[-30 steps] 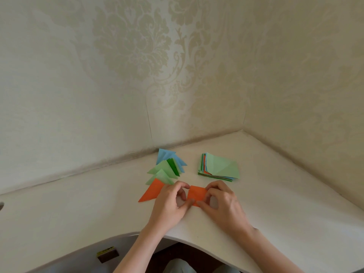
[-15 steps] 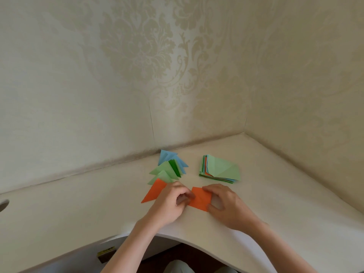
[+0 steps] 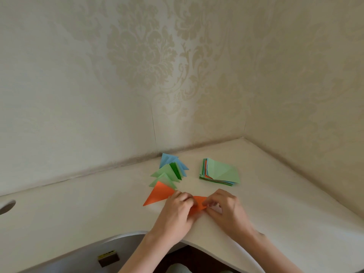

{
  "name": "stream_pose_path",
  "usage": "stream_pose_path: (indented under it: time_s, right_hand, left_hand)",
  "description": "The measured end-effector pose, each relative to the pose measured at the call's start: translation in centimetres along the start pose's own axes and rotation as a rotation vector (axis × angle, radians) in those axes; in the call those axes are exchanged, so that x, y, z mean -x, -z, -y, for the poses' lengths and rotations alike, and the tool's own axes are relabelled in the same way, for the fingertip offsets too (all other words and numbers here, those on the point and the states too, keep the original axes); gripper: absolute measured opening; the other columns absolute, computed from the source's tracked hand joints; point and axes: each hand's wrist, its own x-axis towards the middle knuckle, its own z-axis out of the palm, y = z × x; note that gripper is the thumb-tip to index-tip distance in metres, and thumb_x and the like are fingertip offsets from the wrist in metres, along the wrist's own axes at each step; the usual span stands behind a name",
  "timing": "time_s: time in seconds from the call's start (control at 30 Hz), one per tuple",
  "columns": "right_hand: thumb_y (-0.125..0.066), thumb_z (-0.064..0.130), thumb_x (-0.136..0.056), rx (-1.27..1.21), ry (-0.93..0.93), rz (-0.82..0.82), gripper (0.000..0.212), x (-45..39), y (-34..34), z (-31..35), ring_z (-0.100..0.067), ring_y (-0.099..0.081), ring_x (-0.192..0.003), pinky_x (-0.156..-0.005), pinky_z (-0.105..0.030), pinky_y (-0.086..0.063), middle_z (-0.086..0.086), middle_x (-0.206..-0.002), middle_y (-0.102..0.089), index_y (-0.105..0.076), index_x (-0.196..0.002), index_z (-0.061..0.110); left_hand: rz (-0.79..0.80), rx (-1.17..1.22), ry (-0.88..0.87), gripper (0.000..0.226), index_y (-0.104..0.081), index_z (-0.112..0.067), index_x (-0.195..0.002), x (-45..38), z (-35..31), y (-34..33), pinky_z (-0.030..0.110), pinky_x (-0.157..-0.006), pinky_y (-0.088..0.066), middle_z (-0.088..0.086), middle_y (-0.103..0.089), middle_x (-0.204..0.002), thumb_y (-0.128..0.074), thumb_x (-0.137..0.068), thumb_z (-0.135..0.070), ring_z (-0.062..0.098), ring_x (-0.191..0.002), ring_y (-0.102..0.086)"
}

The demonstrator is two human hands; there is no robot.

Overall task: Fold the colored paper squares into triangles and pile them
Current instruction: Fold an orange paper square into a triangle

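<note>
Two bare hands meet over a small orange paper [image 3: 198, 204] near the front edge of a smooth, cream-white desk [image 3: 275, 203]. This is the only view, from a head camera looking down.

The left hand [image 3: 177, 210] has its fingers curled, pinching the left side of the paper. The right hand [image 3: 226, 208] has its fingers bent, and its fingertips pinch the paper's right edge. The paper is thin and matte, partly folded, with a pointed top corner showing between the hands; the rest of its shape is hidden by the fingers.

Just behind the left hand lies a loose pile of folded triangles [image 3: 169, 174], fanned out and overlapping. An orange triangle [image 3: 158, 195] lies nearest, then pale green ones, one dark green, and blue ones at the back by the wall.

To the right of that pile, apart from it, sits a stack [image 3: 220, 172] of flat paper squares. A pale green sheet with a diagonal crease lies on top; orange, blue and green edges show down its left side.

The walls [image 3: 137, 66] carry beige wallpaper with a raised floral damask pattern and meet in a corner. The desk's front edge curves inward. A round hole [image 3: 6, 206] is cut in the desk at far left. A small dark block [image 3: 108, 258] sits below the desk edge.
</note>
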Motion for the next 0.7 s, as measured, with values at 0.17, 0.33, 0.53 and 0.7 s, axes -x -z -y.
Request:
stream_pose_path:
  time_s: [0.17,0.33,0.53,0.7]
  right_hand:
    - [-0.067,0.041,-0.076,0.087,-0.007,-0.034,0.011,-0.1,-0.5,-0.3,-0.008,-0.049,-0.076,-0.066,-0.033,-0.047,0.013,-0.083,-0.047,-0.073,-0.082,0.033]
    - [-0.067,0.050,-0.078,0.109,-0.024,-0.022,0.019,-0.3,-1.2,0.0,-0.008,-0.049,-0.084,-0.074,-0.035,-0.043,0.017,-0.087,-0.046,-0.071,-0.079,0.031]
    - [-0.066,0.050,-0.083,0.154,-0.113,0.000,0.025,-0.8,-2.0,0.3,-0.013,-0.052,-0.090,-0.080,-0.035,-0.041,0.012,-0.090,-0.051,-0.067,-0.080,0.025]
    - [-0.067,0.056,-0.078,0.205,-0.185,-0.021,0.030,-1.1,-2.8,0.8,-0.013,-0.052,-0.091,-0.077,-0.031,-0.036,0.012,-0.088,-0.051,-0.066,-0.074,0.026]
  left_hand:
    - [-0.100,-0.003,0.011,0.006,-0.069,-0.027,-0.076,0.9,0.8,0.4,0.025,-0.071,-0.039,-0.020,-0.066,-0.089,-0.074,-0.077,-0.023,0.008,-0.086,-0.052]
    - [-0.181,0.060,0.178,0.014,-0.068,-0.024,-0.071,1.9,1.7,0.4,0.021,-0.072,-0.037,-0.019,-0.060,-0.078,-0.080,-0.073,-0.019,0.006,-0.079,-0.048]
    - [-0.185,0.103,0.330,0.019,-0.055,-0.030,-0.079,1.9,1.3,0.1,0.014,-0.064,-0.035,-0.018,-0.055,-0.075,-0.073,-0.080,-0.028,0.004,-0.076,-0.046]
    - [-0.220,0.060,0.355,0.017,-0.058,-0.027,-0.082,1.4,0.8,-0.2,0.021,-0.061,-0.041,-0.018,-0.051,-0.071,-0.072,-0.079,-0.035,0.007,-0.071,-0.044]
